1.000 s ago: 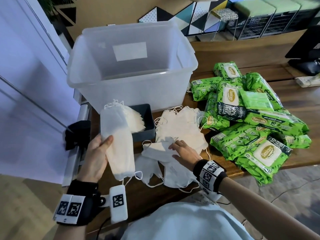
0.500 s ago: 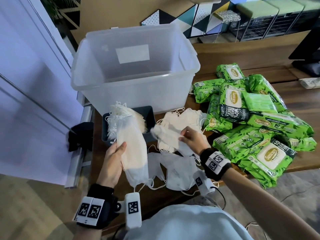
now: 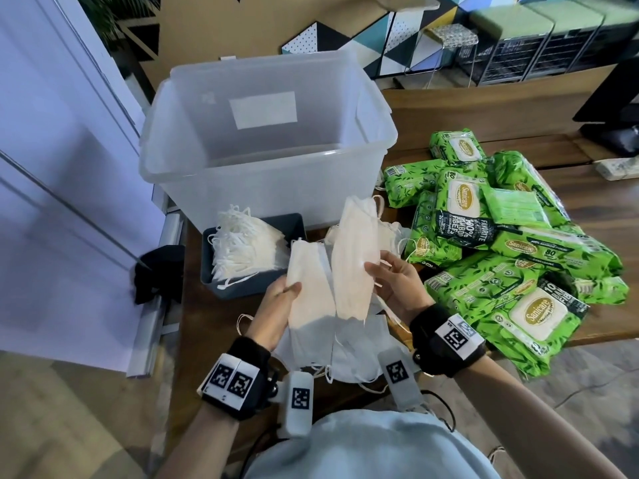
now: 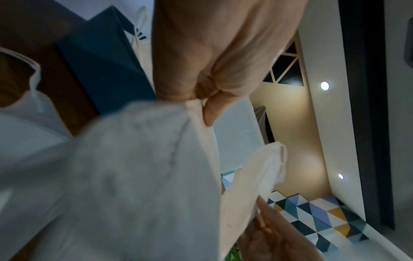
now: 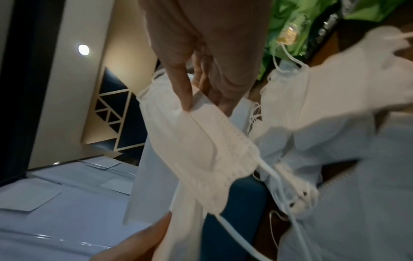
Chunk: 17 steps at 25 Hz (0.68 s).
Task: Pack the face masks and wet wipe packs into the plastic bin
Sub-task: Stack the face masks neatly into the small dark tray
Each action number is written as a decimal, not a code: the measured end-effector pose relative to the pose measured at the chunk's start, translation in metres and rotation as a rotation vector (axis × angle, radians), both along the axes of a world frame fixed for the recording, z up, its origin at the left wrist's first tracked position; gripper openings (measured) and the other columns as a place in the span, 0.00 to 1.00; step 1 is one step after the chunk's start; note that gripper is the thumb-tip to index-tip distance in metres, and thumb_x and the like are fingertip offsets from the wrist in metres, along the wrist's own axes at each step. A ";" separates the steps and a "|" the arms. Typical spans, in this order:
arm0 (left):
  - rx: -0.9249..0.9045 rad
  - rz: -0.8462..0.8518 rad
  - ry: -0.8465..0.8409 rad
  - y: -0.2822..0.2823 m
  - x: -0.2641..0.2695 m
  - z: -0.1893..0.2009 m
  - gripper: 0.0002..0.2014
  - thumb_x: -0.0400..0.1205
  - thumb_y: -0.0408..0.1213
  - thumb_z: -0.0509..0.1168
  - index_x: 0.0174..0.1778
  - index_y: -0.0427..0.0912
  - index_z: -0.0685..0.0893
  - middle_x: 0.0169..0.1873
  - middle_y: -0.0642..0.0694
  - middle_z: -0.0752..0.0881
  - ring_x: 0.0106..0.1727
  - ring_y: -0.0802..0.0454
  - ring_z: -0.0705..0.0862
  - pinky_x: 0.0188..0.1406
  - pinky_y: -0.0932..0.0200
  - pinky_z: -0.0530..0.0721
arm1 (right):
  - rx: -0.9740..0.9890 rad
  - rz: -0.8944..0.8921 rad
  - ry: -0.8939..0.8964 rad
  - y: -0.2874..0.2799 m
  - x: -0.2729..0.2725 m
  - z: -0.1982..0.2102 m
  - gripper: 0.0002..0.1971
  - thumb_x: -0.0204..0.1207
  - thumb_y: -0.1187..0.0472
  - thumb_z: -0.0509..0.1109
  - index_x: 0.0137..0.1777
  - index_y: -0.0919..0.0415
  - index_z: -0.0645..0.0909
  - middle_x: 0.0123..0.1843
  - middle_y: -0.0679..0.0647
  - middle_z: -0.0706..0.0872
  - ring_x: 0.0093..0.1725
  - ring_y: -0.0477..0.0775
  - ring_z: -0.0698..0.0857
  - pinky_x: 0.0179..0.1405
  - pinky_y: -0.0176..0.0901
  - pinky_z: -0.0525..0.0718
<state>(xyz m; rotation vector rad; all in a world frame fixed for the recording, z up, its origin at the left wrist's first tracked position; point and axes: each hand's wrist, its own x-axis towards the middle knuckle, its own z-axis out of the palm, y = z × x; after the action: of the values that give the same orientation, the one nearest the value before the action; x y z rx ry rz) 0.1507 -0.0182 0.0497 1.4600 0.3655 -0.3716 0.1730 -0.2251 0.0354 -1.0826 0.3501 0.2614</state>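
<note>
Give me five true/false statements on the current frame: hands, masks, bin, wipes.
1. The left hand holds a stack of face masks. True.
2. The right hand is empty. False: it grips a second mask stack.
3. The clear plastic bin already holds wet wipe packs. False: nothing shows inside it; the green wet wipe packs lie piled on the table to its right.
4. A dark grey tray in front of the bin holds more masks. True.
5. The loose masks on the table are gone. False: some lie below the hands.
</note>
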 end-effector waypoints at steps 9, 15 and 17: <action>-0.211 -0.236 -0.124 0.002 0.005 0.002 0.25 0.82 0.25 0.59 0.75 0.46 0.71 0.71 0.51 0.79 0.71 0.54 0.78 0.68 0.57 0.78 | -0.788 0.271 -1.263 0.010 -0.014 0.027 0.09 0.79 0.67 0.63 0.41 0.63 0.83 0.52 0.52 0.90 0.63 0.55 0.84 0.70 0.58 0.75; -0.276 -0.057 -0.112 0.003 -0.005 0.007 0.22 0.86 0.27 0.51 0.74 0.52 0.70 0.70 0.55 0.77 0.67 0.60 0.79 0.63 0.64 0.81 | -0.994 0.310 -1.372 0.015 -0.021 -0.006 0.14 0.76 0.77 0.60 0.45 0.62 0.84 0.57 0.52 0.89 0.67 0.53 0.81 0.70 0.58 0.74; -0.312 0.028 -0.065 0.000 -0.006 0.004 0.19 0.87 0.30 0.52 0.72 0.50 0.70 0.60 0.54 0.83 0.54 0.62 0.86 0.49 0.66 0.86 | -1.017 0.307 -1.399 0.020 -0.021 -0.010 0.13 0.77 0.75 0.60 0.46 0.61 0.84 0.57 0.52 0.89 0.68 0.54 0.81 0.70 0.58 0.74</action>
<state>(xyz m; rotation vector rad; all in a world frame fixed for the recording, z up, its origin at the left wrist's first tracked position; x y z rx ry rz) 0.1450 -0.0185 0.0538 1.1584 0.2618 -0.3414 0.1520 -0.2049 0.0252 -2.0233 -1.0667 -0.4973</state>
